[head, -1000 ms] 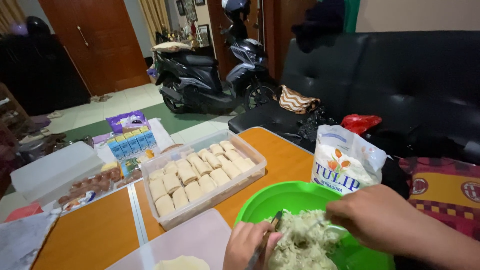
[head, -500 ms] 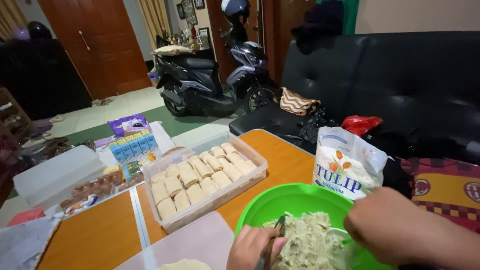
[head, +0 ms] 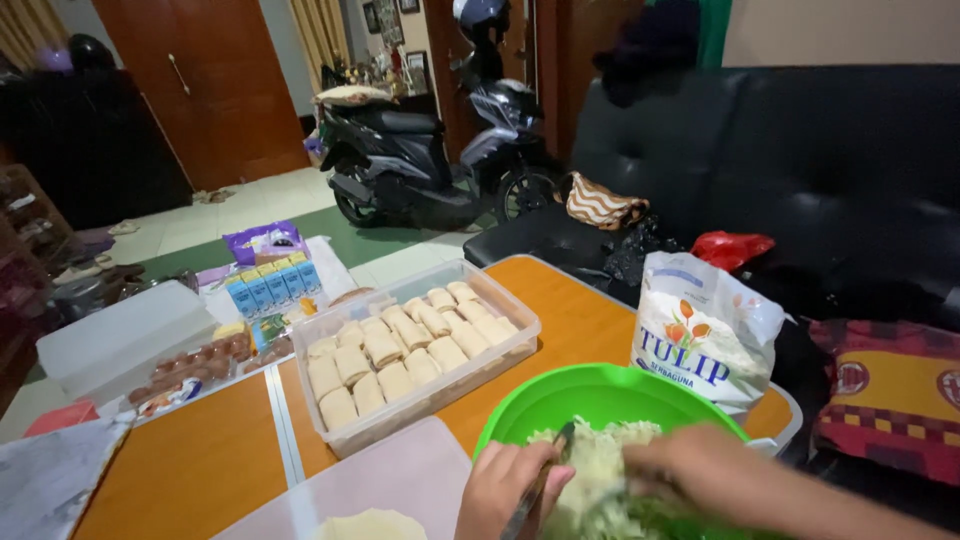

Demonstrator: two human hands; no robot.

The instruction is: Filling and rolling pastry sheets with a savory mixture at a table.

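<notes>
Both hands work at the near edge, inside a bright green bowl [head: 560,400] on the orange table [head: 190,470]. The left hand [head: 505,490] is closed around a dark utensil [head: 545,470] whose tip pokes into the pale shredded filling [head: 600,460] heaped in the bowl; the right hand [head: 690,470] rests on that filling, fingers curled into it (whether it grips any I cannot tell). Just left of the bowl lies a translucent board [head: 390,480] with a round pale wrapper [head: 370,525]. Beyond stands a clear plastic tub [head: 500,350] packed with rolled pastries [head: 400,350], and a white flour bag [head: 700,335] is to the right. Farther off, a black sofa [head: 800,160] and a parked scooter [head: 430,150].
</notes>
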